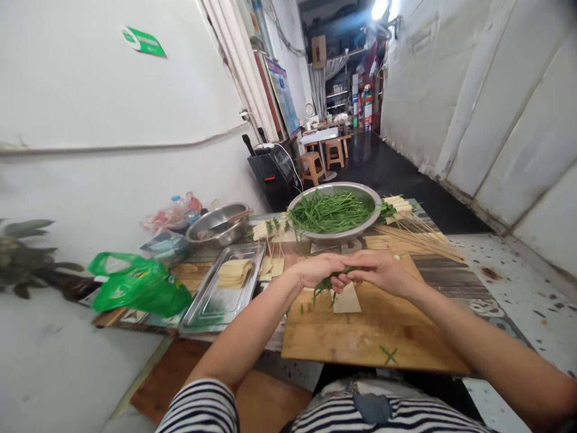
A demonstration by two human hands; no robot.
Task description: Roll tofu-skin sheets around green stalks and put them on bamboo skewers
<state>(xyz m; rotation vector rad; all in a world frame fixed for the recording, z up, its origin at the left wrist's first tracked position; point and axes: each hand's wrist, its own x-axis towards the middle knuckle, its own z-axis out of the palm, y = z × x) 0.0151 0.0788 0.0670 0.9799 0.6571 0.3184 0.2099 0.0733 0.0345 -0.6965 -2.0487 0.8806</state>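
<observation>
My left hand [318,270] and my right hand [376,270] meet above a wooden cutting board [369,334]. Between them is a small bunch of green chives [321,291], its loose ends hanging below my left hand. The fingers of both hands are closed around the bunch, partly hiding it. Just under the hands, a square tofu skin sheet [347,300] lies flat on the board. Beyond them stands a wide metal bowl [376,207] heaped with long green chives [336,211]. A few cut bits of chive [387,355] lie near the board's front edge.
Left of the board, a metal tray [205,307] holds stacked tofu skin sheets [234,273]. Further left are a green plastic bag [139,285] and a metal basin [220,225]. Bamboo skewers [424,240] and skewered rolls [399,205] lie right of the bowl.
</observation>
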